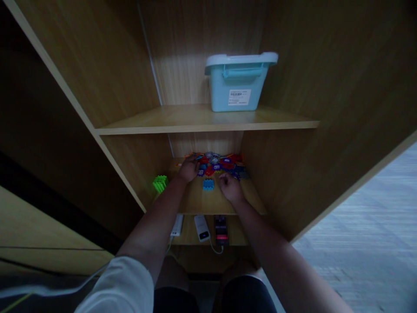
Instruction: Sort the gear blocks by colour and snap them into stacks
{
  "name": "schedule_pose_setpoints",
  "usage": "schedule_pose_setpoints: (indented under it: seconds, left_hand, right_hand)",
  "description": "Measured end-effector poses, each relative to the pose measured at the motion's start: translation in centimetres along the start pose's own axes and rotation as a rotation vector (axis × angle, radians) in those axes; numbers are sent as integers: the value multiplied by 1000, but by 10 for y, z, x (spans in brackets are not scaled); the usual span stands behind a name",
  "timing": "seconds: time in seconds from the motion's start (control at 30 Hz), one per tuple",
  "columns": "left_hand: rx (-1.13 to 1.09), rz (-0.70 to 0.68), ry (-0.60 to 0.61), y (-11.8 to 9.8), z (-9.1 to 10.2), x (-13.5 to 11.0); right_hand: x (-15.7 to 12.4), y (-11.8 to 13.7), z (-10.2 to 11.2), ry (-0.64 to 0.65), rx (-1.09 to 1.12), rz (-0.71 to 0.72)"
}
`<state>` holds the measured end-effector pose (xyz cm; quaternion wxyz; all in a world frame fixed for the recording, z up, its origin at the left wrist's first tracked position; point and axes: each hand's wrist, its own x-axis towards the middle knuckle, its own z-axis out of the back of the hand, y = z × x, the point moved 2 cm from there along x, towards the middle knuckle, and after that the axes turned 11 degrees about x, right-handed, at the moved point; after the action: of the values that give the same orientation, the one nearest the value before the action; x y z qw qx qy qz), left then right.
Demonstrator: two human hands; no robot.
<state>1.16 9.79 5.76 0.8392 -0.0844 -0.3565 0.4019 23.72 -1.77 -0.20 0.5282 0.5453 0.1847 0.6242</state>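
A pile of flat, notched plastic building pieces (215,164) in red, blue, purple, grey and orange lies at the back of the lower shelf. At its left edge, my left hand (189,169) reaches in with its fingers apart, the thumb close to the pieces. My right hand (230,187) is near the front right of the pile with its fingers curled together; what they hold, if anything, is hidden. Between my hands sits a small stack of blue pieces (208,185). A stack of bright green pieces (160,183) stands by the left wall, left of my left forearm.
On the shelf above stands a light blue lidded box (237,87) with a label. Below lie a white power bank (202,228) with a cable and a dark device (221,230) with a red light. The wooden side walls (293,174) enclose the shelves.
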Motion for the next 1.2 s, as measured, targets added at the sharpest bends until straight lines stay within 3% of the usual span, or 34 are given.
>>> schedule_pose_setpoints:
  seconds: [0.33, 0.5, 0.6, 0.73, 0.83, 1.03, 1.2]
  left_hand:
    - [30, 93, -167, -7, 9, -33]
    - [-71, 287, -371, -2, 9, -61]
    - [-295, 401, -455, 4, 1, -76]
    - [-825, 564, -395, 9, -12, -86]
    - [-1048, 566, -307, -1, -12, -88]
    - [-1189, 509, -48, -29, -6, -97]
    - [-1200, 478, 100, -37, -6, -98]
  right_hand:
    - [-1, -3, -1, -7, -23, 5]
    - [-3, 0, 0, 6, -27, 7]
    - [-3, 5, 1, 12, -22, 39]
    - [-6, 16, 2, 36, -48, 132]
    - [-11, 31, 1, 78, -103, 295]
    - [-23, 51, -3, 190, -203, 502]
    - [-24, 48, -2, 208, -190, 496]
